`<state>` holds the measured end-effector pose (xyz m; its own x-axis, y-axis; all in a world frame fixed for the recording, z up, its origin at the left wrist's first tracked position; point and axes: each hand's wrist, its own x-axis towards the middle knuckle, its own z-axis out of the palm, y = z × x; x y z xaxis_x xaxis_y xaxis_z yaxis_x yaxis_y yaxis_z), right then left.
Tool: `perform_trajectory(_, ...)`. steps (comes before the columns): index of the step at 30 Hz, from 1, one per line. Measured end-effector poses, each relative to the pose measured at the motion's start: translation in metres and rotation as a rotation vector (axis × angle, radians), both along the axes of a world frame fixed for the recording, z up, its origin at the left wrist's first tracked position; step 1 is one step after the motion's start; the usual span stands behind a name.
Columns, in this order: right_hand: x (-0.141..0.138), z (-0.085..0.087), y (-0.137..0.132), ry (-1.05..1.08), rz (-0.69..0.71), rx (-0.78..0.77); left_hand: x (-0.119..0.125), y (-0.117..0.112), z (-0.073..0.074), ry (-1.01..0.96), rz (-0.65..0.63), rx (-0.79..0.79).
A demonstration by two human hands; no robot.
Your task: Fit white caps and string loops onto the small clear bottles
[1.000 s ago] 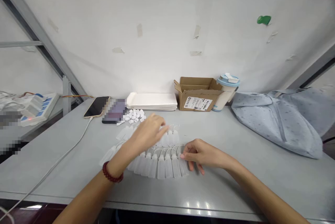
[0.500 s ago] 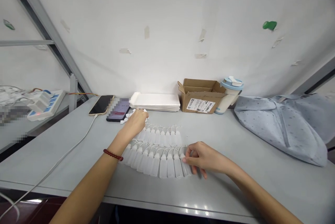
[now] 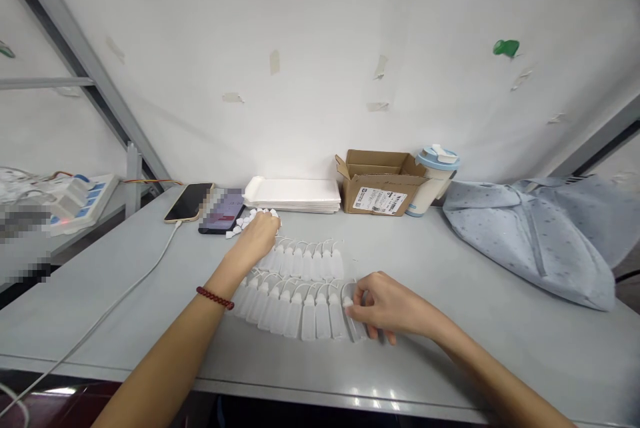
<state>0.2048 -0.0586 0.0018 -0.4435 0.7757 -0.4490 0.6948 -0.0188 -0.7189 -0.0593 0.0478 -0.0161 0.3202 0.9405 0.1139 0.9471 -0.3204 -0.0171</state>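
Note:
Two curved rows of translucent white plastic bottle-like pieces, each with a thin white cord loop at its narrow top, lie on the grey table: a far row [image 3: 307,263] and a near row [image 3: 293,313]. My right hand [image 3: 383,307] pinches the rightmost near-row piece [image 3: 355,327] between thumb and fingers, slightly apart from its neighbour. My left hand [image 3: 261,233], with a dark red beaded bracelet at the wrist, reaches into a heap of small white cap-like pieces [image 3: 239,223]. Its fingers are curled downward, and their tips and anything in them are hidden.
Behind the rows lies a stack of white envelopes [image 3: 295,195]. An open cardboard box [image 3: 383,193] and a blue-lidded cup [image 3: 431,181] stand beside it. A pale blue fabric bag [image 3: 530,235] lies right; two phones [image 3: 190,203], a charging cable [image 3: 135,291] and a power strip [image 3: 95,205] are left.
My right hand has shifted the rightmost near-row piece slightly, widening the gap to its neighbour. The left hand stays at the heap. The whole view has shifted a little.

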Motion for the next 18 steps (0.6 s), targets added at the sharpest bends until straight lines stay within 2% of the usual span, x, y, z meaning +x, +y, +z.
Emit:
perform_trajectory(5,0.001,-0.005,0.002,-0.01,-0.007,0.046,0.008,-0.01,0.012,-0.059,0.011,0.045)
perform_trajectory(7,0.002,-0.003,0.005,0.0,-0.042,0.09,0.014,-0.017,0.02,-0.164,-0.017,0.059)
perform_trajectory(10,0.004,0.004,0.01,0.055,-0.139,0.237,0.028,-0.03,0.031,-0.404,-0.073,0.043)
perform_trajectory(14,0.005,0.01,0.011,0.222,-0.251,0.431,0.052,-0.051,0.041,-0.648,-0.134,-0.106)
perform_trajectory(18,0.001,0.009,0.008,0.427,-0.228,0.488,0.074,-0.07,0.039,-0.839,-0.18,-0.277)
